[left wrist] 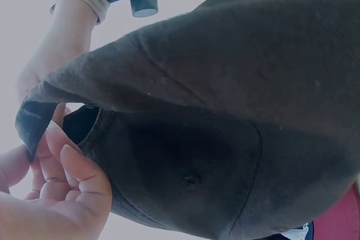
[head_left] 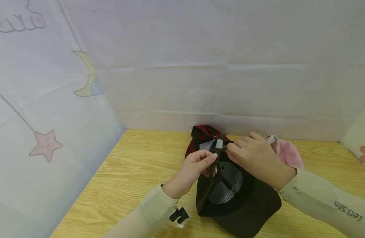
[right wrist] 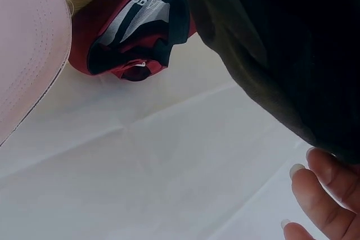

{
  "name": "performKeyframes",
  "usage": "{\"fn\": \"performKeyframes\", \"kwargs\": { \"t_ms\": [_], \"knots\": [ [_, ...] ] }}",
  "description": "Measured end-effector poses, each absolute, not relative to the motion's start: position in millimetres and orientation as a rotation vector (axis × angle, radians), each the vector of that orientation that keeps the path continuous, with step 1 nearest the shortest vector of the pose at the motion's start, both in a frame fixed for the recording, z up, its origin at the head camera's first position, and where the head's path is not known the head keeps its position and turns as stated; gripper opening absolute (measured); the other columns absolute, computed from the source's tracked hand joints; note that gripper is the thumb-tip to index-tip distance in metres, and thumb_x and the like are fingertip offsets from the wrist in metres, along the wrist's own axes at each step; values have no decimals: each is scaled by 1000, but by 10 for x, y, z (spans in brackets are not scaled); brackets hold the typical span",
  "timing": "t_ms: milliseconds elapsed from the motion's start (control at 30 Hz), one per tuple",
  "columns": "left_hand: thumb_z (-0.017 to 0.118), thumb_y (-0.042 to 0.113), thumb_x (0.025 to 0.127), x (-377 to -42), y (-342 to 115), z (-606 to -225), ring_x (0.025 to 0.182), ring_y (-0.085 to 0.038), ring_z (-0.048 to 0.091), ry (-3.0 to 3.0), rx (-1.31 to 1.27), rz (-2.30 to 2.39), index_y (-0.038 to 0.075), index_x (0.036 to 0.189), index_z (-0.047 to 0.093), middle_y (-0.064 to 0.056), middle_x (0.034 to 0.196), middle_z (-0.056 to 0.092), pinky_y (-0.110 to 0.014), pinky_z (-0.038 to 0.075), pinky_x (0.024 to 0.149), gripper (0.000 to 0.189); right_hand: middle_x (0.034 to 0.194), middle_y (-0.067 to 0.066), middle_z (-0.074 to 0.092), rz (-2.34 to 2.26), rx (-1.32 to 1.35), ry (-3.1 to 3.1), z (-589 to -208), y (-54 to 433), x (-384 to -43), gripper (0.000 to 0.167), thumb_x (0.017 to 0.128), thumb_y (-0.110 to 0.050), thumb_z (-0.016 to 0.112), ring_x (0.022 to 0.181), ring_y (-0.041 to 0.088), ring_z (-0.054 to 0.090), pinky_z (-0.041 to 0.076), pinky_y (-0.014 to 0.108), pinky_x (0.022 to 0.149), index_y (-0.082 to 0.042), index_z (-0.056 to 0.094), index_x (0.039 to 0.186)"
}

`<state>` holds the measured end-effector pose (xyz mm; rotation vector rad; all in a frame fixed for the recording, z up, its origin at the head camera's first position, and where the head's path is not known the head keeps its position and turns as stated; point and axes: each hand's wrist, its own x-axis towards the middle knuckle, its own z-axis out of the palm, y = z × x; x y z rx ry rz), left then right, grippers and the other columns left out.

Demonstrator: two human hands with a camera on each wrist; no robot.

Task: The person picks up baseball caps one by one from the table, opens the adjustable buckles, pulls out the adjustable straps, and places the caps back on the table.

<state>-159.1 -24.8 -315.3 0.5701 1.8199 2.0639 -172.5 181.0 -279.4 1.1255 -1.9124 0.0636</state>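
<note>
A black baseball cap with light lettering inside is held above the table, its hollow turned toward me and its brim pointing down. My left hand pinches the dark back strap, whose light grey tip sticks up past the fingers. On the other side of the back opening, my right hand grips the cap with bent fingers; its fingertips are partly hidden. In the left wrist view, the left thumb and fingers lie at the strap beside the opening. Right fingers touch the cap's dark edge in the right wrist view.
Behind the black cap lie a dark red and black cap and, to the right, a pink cap. The wooden table ends at a pale cloth backdrop. A small black camera sits at the left wrist.
</note>
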Motion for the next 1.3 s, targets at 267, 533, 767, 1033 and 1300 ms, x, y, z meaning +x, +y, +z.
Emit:
{"fn": "performKeyframes", "kwargs": {
  "t_ms": [267, 533, 767, 1033, 1300],
  "knots": [
    [51, 20, 103, -1591, -234, -3136, 66, -10, 58, 1831, 544, 2077, -2, 94, 59, 3, 72, 61, -24, 44, 63, 25, 52, 2, 40, 60, 1119, -1907, -2792, 1811, -1722, 44, 106, -19, 28, 45, 18, 41, 28, 33, 49, -7, 47, 68],
    [49, 17, 103, -1587, -235, -3135, 68, -10, 57, 1821, 584, 2067, -4, 93, 56, 2, 72, 60, -24, 44, 64, 25, 52, 2, 41, 71, 1117, -1895, -2792, 1803, -1727, 43, 105, -19, 29, 44, 18, 40, 26, 33, 48, -7, 48, 68],
    [49, 16, 103, -1589, -239, -3153, 68, -9, 57, 1821, 600, 2061, -5, 91, 55, 2, 72, 60, -23, 43, 64, 25, 54, 3, 45, 68, 1101, -1903, -2791, 1811, -1728, 42, 105, -18, 30, 46, 19, 45, 31, 35, 48, -6, 50, 70],
    [49, 18, 103, -1585, -240, -3147, 66, -10, 57, 1828, 566, 2070, -1, 91, 59, 3, 72, 61, -24, 44, 63, 24, 55, 3, 47, 67, 1104, -1905, -2793, 1814, -1729, 42, 105, -18, 30, 46, 19, 45, 30, 34, 48, -6, 51, 70],
    [50, 19, 103, -1587, -232, -3131, 65, -9, 57, 1842, 565, 2074, -5, 92, 57, 4, 72, 60, -23, 43, 63, 28, 54, 3, 47, 68, 1111, -1906, -2818, 1800, -1727, 43, 105, -19, 29, 46, 19, 45, 29, 34, 48, -7, 50, 70]
  ]
}}
